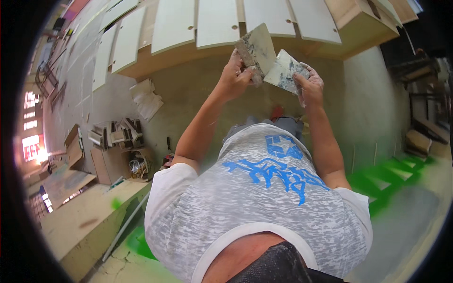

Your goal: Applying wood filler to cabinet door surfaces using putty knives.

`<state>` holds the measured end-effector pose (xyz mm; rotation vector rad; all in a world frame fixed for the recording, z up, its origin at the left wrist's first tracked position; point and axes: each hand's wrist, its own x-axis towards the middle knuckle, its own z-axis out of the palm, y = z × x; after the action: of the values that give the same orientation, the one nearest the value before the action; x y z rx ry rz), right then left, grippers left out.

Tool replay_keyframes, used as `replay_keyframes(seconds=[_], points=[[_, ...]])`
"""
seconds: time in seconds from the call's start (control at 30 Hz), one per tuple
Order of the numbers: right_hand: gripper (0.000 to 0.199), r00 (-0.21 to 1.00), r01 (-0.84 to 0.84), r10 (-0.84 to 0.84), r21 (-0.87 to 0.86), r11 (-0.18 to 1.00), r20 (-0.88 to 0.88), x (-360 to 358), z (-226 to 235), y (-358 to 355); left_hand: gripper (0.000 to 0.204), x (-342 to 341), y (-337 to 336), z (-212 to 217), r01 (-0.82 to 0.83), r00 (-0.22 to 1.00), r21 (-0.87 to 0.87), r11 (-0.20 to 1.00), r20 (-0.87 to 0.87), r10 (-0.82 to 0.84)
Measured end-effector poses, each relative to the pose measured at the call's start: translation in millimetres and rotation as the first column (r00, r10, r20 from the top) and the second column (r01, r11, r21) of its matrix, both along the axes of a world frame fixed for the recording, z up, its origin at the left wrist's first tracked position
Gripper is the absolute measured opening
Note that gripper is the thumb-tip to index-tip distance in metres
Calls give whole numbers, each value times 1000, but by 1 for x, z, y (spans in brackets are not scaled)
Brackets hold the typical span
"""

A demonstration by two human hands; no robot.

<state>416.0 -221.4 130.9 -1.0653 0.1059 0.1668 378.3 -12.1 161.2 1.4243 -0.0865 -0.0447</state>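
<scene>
The person is holding both hands up in front of the chest. The left hand [233,75] is gripping a flat scraper blade [257,47], with its fingers curled tight around the lower end. The blade is pointing up and is smeared with grey and white paste. The right hand [309,85] is closed around a second flat scraper [283,71], which is also dirty with paste. This one is tilting toward the left, and its edge is touching the first blade near the bottom, so the two are making a V shape. It looks like a lump of paste is sitting where they meet, but the view is too blurry to be sure.

Both hands are dusty white. Behind them, pale wooden panels [217,23] are lying side by side in a row. On the concrete floor [188,99] to the left, some wood scraps [115,134] are sitting in a pile. Green paint marks [391,174] are showing on the floor at the right.
</scene>
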Motion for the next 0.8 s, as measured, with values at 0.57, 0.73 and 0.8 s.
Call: replay_keyframes(seconds=[0.57, 0.73, 0.8], points=[[38, 970, -155, 151, -6, 988, -190, 7, -24, 47, 54, -23, 44, -25, -92, 988, 399, 912, -79, 135], [36, 977, -128, 114, -70, 989, -183, 13, -34, 57, 53, -36, 46, -27, -98, 993, 185, 978, -47, 108], [34, 985, -84, 75, -52, 995, -155, 21, -29, 58, 54, -43, 40, 1, 113, 947, 113, 987, -314, -73]])
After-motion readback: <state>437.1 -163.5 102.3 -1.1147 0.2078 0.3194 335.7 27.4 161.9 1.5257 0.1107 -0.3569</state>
